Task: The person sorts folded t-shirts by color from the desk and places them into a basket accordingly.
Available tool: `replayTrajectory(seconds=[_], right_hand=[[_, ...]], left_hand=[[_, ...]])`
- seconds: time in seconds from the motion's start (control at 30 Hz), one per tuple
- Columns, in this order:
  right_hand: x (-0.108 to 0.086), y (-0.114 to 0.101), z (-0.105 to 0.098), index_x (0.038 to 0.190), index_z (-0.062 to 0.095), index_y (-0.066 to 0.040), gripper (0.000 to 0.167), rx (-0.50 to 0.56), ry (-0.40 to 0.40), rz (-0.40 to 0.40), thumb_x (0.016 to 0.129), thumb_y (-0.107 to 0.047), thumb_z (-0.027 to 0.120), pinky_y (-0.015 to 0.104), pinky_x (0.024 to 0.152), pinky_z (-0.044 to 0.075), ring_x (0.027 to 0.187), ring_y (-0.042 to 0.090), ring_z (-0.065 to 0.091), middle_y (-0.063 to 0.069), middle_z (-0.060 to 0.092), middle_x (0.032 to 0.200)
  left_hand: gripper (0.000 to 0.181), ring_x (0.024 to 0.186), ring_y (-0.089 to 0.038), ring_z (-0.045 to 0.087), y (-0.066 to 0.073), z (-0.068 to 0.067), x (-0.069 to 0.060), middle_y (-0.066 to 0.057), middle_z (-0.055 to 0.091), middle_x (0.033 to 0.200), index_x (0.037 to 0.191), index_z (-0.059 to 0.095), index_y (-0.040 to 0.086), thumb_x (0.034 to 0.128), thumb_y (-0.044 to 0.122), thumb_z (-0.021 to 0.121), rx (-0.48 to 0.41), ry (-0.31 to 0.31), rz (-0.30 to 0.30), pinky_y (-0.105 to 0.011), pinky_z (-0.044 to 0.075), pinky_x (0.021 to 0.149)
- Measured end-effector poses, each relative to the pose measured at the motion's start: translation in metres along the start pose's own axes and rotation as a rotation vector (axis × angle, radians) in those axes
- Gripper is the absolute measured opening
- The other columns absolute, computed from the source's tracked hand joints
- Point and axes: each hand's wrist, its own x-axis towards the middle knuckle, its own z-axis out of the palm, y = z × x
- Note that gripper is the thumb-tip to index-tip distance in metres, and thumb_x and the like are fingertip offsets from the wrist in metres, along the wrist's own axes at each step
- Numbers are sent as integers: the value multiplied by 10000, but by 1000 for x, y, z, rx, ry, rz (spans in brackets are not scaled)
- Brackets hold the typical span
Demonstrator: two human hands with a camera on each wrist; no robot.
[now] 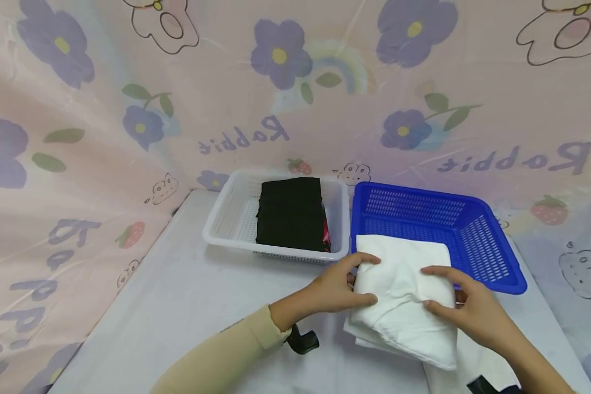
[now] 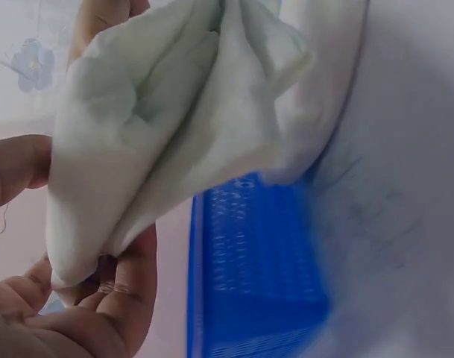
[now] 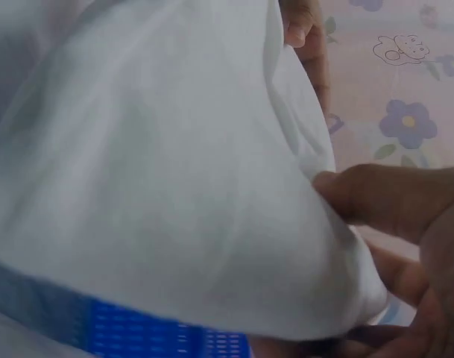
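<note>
A folded white cloth (image 1: 406, 290), perhaps a garment, is held up in front of the blue basket, overlapping its near rim in the head view. My left hand (image 1: 336, 284) grips its left edge, thumb and forefinger on top and other fingers underneath. My right hand (image 1: 477, 306) grips the right edge in the same way. In the left wrist view the cloth (image 2: 159, 127) shows loose folds, with fingers (image 2: 141, 287) curled beneath it. The right wrist view shows the thumb (image 3: 391, 198) pressing the cloth (image 3: 182, 179) from above.
The blue basket (image 1: 514, 273) stands at the back right with bare mesh showing inside. Beside it, a white basket (image 1: 221, 230) holds a folded black cloth (image 1: 290, 213) and something red at its edge. Another pale cloth (image 1: 482, 361) lies on the white table (image 1: 177, 317) at the near right.
</note>
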Motion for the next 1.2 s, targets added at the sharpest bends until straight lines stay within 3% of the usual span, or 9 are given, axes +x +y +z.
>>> replayTrajectory(seconds=[0.27, 0.47, 0.7, 0.87, 1.07, 1.2], right_hand=[[41, -5, -44, 1358, 500, -143, 603, -138, 14, -16, 833, -278, 763, 255, 489, 447, 640, 101, 548, 252, 557, 1087], [73, 0, -67, 1393, 475, -152, 657, -165, -28, 12, 839, -380, 743, 267, 554, 464, 809, 256, 600, 279, 453, 1294], [111, 9, -79, 1394, 483, -196, 682, -181, -75, 55, 824, -478, 727, 333, 685, 450, 911, 302, 550, 266, 461, 1355], [141, 17, -78, 1410, 468, -192, 706, -175, -104, 66, 823, -491, 721, 518, 884, 429, 1163, 412, 472, 287, 359, 1473], [167, 36, -81, 1404, 467, -155, 683, -191, -166, 74, 838, -440, 722, 621, 963, 376, 1297, 498, 359, 328, 286, 1498], [177, 51, -78, 1409, 453, -117, 708, -150, -238, 101, 832, -415, 735, 638, 984, 358, 1332, 528, 279, 349, 213, 1513]], left_hand=[[631, 951, -104, 642, 26, -25, 53, -29, 479, 1400, 1354, 492, 263, 802, 163, 782, 71, 24, 9, -206, 532, 726], [636, 1018, -155, 615, 33, -41, 89, -50, 459, 1424, 1383, 473, 269, 822, 206, 766, 169, 28, 43, -219, 521, 749], [641, 1285, -196, 482, 26, -56, 124, -16, 409, 1493, 1403, 460, 279, 833, 281, 754, 307, 19, 22, -325, 460, 978], [642, 1369, -219, 404, 19, -64, 148, -7, 371, 1524, 1396, 471, 301, 827, 272, 766, 294, 55, -64, -402, 419, 1048], [635, 1378, -219, 391, 5, -57, 178, -4, 384, 1521, 1369, 510, 310, 802, 260, 792, 252, 88, -162, -402, 401, 1064], [631, 1344, -209, 425, -7, -51, 188, -4, 408, 1507, 1357, 528, 295, 790, 266, 803, 260, 77, -206, -378, 422, 1040]])
